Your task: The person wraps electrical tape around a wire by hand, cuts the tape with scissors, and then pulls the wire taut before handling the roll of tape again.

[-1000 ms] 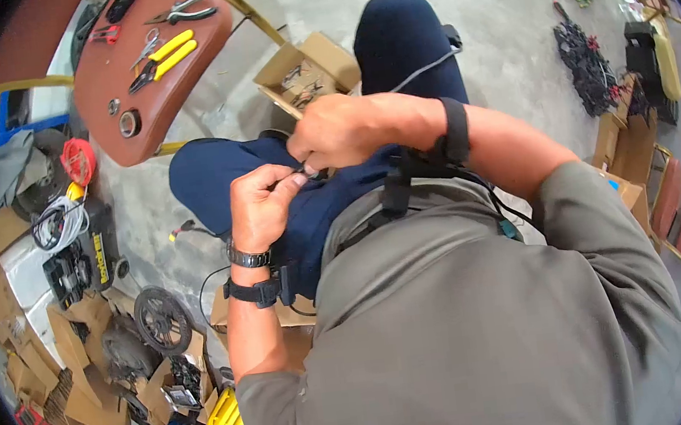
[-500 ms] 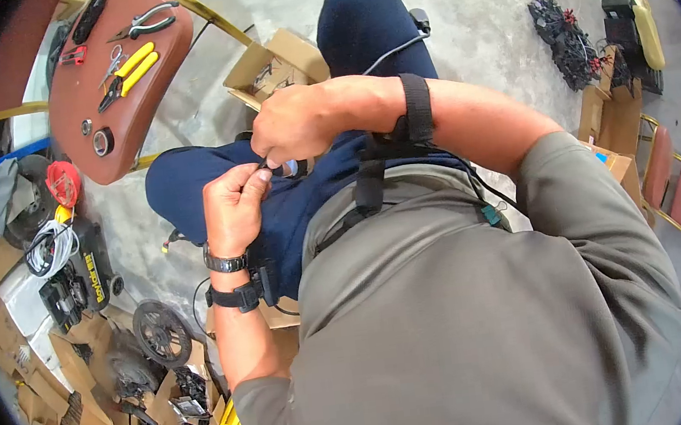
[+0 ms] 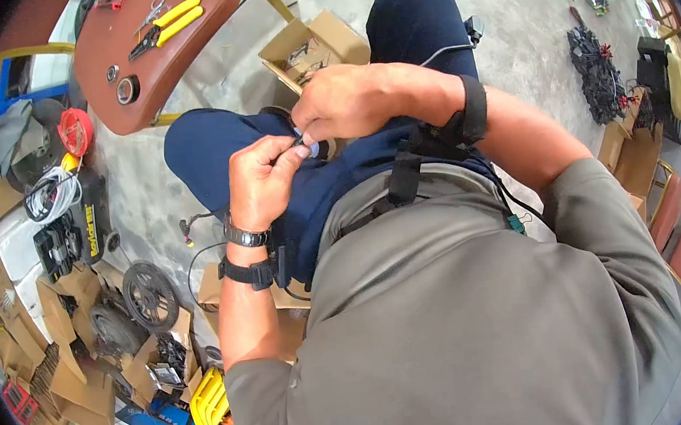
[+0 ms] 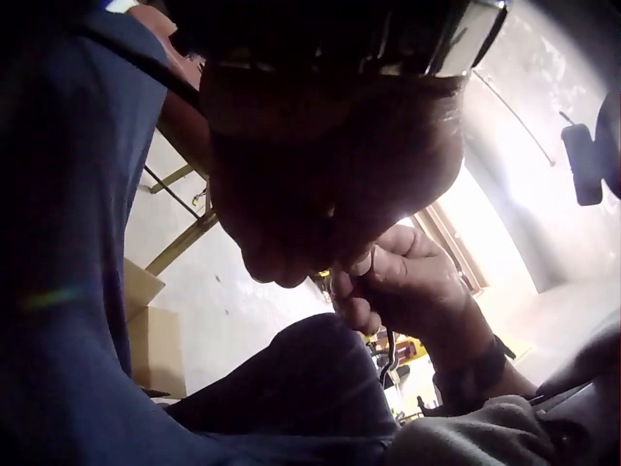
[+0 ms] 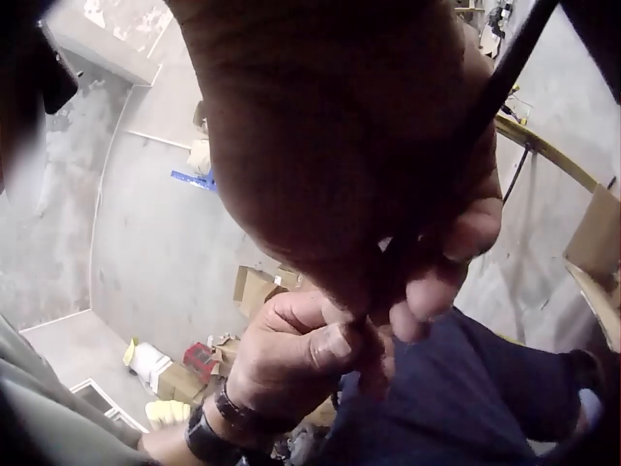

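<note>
In the head view both hands meet above the lap. My left hand [image 3: 260, 186] pinches a small dark piece [image 3: 299, 142] between thumb and index finger. My right hand [image 3: 349, 101], fingers curled, grips at the same piece from the other side. The left wrist view has the left hand [image 4: 335, 165] in dark shadow, its fingertips close against those of the right hand [image 4: 417, 282]. From the right wrist, the left hand's [image 5: 291, 354] thumb and fingers are pressed together beside the right hand's [image 5: 359, 146] curled fingers. What the piece is cannot be told.
Yellow-handled pliers [image 3: 180, 21] and a tape roll [image 3: 127, 90] lie on a brown seat [image 3: 99, 51]. An open cardboard box [image 3: 355, 43] stands beyond the knees. Boxes, a black wheel [image 3: 150, 296] and a yellow crate [image 3: 210, 412] crowd the left floor; black cables [image 3: 594, 74] lie right.
The head view has shifted, so the seat and tools stand higher and farther right than half a second ago. Both hands stay together at the small piece, with little change in grip.
</note>
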### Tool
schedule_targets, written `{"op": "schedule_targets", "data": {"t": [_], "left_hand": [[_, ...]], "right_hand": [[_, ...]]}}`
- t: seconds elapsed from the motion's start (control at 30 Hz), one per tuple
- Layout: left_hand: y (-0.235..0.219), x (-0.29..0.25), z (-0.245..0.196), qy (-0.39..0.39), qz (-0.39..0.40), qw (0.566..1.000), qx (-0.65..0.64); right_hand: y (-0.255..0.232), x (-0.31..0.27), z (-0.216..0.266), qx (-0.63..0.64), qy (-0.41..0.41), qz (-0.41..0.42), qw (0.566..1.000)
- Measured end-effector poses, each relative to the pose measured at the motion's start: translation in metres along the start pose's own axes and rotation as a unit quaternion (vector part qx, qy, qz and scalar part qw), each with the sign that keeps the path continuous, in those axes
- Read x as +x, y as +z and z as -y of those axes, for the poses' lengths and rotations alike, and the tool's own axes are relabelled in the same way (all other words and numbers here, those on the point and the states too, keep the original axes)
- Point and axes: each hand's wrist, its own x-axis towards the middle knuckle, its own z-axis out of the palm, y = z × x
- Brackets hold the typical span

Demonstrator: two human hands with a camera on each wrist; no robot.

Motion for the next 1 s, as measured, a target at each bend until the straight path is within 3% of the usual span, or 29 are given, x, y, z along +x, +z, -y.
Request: {"op": "schedule_targets", "data": {"t": [0.13, 0.33, 0.43, 0.5, 0.6, 0.73, 0.87, 1.0], "left_hand": [[-0.002, 0.002, 0.006, -0.095, 0.069, 0.988, -0.099], [-0.004, 0.0, -0.001, 0.005, 0.04, 0.999, 0.018], [-0.002, 0.001, -0.003, 0.007, 0.039, 0.999, 0.015], [0.003, 0.001, -0.004, 0.014, 0.024, 1.0, -0.009], [0.002, 0.004, -0.001, -0.013, 0.065, 0.996, -0.065], [-0.003, 0.004, 0.0, -0.058, 0.068, 0.995, -0.047], [-0.003, 0.001, -0.003, -0.033, 0.053, 0.997, -0.033], [0.0, 0.001, -0.001, -0.044, 0.039, 0.997, -0.05]], "right_hand": [[-0.004, -0.005, 0.005, 0.0, -0.009, -0.016, 1.0], [-0.006, -0.009, 0.012, 0.038, 0.054, -0.004, 0.998], [-0.008, -0.011, 0.005, 0.075, 0.047, 0.034, 0.995], [-0.01, -0.015, 0.007, 0.068, 0.044, 0.028, 0.996], [-0.004, -0.018, 0.002, 0.067, 0.037, 0.006, 0.997], [-0.001, -0.02, 0.0, 0.093, 0.047, 0.001, 0.995], [-0.006, -0.021, 0.008, 0.127, 0.092, -0.002, 0.988], [-0.01, -0.023, 0.01, 0.101, 0.076, -0.001, 0.992]]}}
